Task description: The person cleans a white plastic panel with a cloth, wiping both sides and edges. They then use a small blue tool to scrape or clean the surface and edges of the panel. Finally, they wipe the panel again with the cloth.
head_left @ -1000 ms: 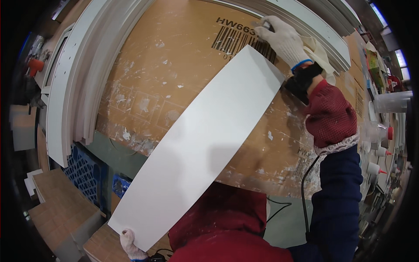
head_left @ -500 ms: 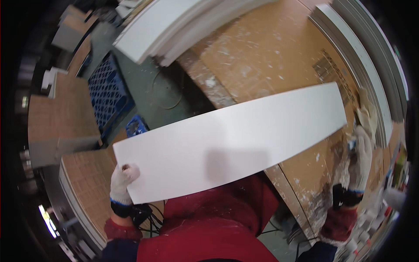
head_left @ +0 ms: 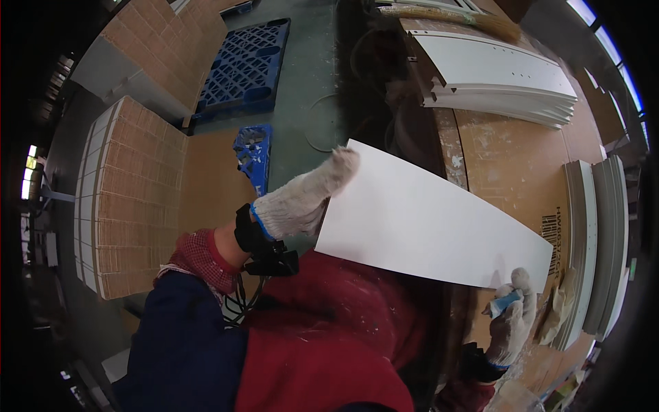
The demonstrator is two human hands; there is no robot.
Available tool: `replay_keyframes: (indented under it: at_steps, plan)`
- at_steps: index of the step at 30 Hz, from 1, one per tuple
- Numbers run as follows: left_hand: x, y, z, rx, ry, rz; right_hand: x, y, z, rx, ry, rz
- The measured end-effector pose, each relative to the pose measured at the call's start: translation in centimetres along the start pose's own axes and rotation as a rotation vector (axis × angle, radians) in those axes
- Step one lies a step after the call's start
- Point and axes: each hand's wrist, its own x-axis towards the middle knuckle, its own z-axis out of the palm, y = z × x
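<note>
A long white panel (head_left: 436, 220) with a curved edge stretches from in front of my body onto the worktable on the right. My left hand (head_left: 305, 196), in a white knit glove, is closed on the panel's left end near its upper corner. My gloved right hand (head_left: 513, 319) is at the panel's lower right edge, its thumb close to the white surface. Its fingers are curled round a small blue piece (head_left: 504, 303), too blurred to name exactly. Beside that hand lies a crumpled beige glove or cloth (head_left: 557, 309).
Stacked white panels (head_left: 498, 62) lie at the table's far end, with a brush (head_left: 480, 24) behind them. More panels (head_left: 582, 254) stand along the right side. On the left are a stack of brown-faced boards (head_left: 141, 206), a blue pallet (head_left: 240, 65) and a blue plastic piece (head_left: 254, 154).
The view has swung left. My right hand has come from the table to the panel's right end. My left hand still grips the left end, now nearer its upper corner.
</note>
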Motion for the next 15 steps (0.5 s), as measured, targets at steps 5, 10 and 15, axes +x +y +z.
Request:
replay_keyframes:
  at_steps: [5, 10, 15]
  plan:
    - [0.2, 2.5, 1.2, -0.067, -0.075, -0.194, -1.3, 1.4, -0.5, 0.131, -0.129, 0.079]
    - [0.5, 6.6, 1.7, 0.549, -0.177, -0.314, -1.9, 1.9, -0.2, 0.225, 0.017, -0.029]
    - [-0.5, 8.7, 2.2, 0.997, -0.568, 0.385, -1.7, 3.2, 1.5, 0.482, 0.078, -0.136]
